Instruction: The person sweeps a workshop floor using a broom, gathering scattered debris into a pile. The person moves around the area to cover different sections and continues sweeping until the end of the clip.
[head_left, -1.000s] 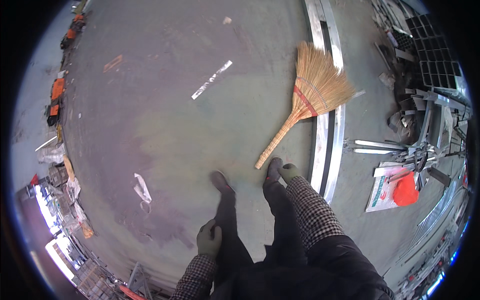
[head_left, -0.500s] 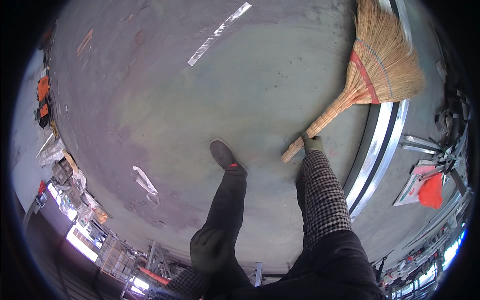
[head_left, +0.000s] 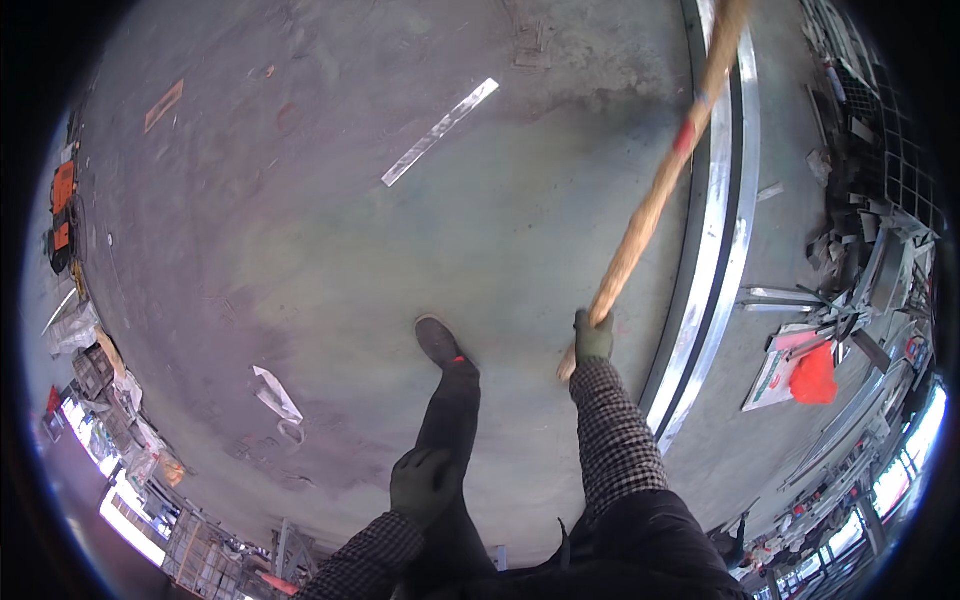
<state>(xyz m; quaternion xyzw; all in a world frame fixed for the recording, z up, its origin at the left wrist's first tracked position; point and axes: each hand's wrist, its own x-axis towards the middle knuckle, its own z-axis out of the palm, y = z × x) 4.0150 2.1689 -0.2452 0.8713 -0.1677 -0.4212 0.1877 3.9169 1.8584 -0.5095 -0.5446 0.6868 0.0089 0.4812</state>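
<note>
So, where is the broom (head_left: 652, 205) against those metal rails (head_left: 712, 200)?

Its handle (head_left: 626, 260) ends just left of the rails, and it slants up across them, edge-on to us. The far end blurs and runs out of view over the rails, so I can't tell whether the bristles (head_left: 733, 20) touch the metal.

And the grips?

The right hand (head_left: 594, 338), gloved and left of the rails, is closed round the handle near its butt, with a short stub poking out below. The left hand (head_left: 422, 483) is farther left of the rails, in front of the trouser leg (head_left: 450, 410). I see nothing in it, but its palm is hidden, so I can't say how far its fingers are curled.

What could go wrong?

Held so near the butt, the broom puts most of its length beyond the fist, so I'd guess it could sag or twist if the hold loosens. If it drops low over the rails, the bristles could snag on an edge or in the gap between them.

Underfoot?

The silvery strip (head_left: 440, 132) and the pale scrap (head_left: 278, 396) lie on the floor (head_left: 330, 250) left of the rails. If the shoe (head_left: 437, 340) comes down on either, it could slip.
</note>
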